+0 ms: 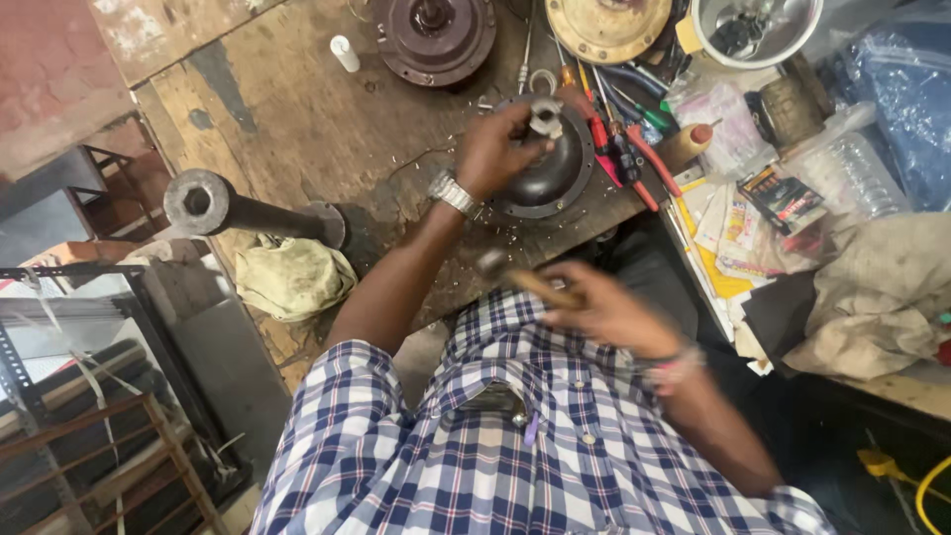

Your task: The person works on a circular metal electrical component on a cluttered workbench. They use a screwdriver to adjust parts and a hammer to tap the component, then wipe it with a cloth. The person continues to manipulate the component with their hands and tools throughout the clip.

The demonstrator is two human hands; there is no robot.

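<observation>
Two hands in play, both mine. Left hand point(492, 149) is out on the far side, fingers pinched around a short metal sleeve point(545, 117) that stands upright on the hub of a dark domed housing point(550, 173). Housing sits flat on the bench point(297, 119), near its front edge, dome up, so the sleeve's long axis points straight up toward me. Right hand point(604, 312) is held back near my chest, closed on a hammer point(525, 280); wooden handle runs through the fist, blurred metal head pokes out to the left. Grip looks full, though blur hides the fingertips.

Key relation: sleeve lies far and slightly left of the right hand, well apart, with bench edge between. Hammer head sits nearer the sleeve than the fist does. Left hand is the one on the part, right is the free striker. Left fingers wrap the sleeve's sides; its top end shows bare.

Around it: red-handled tools point(619, 149) just right of the housing, a round rotor point(433, 35) farther back, a steel pipe point(253, 210) lying left, a rag point(292, 277) under it.
</observation>
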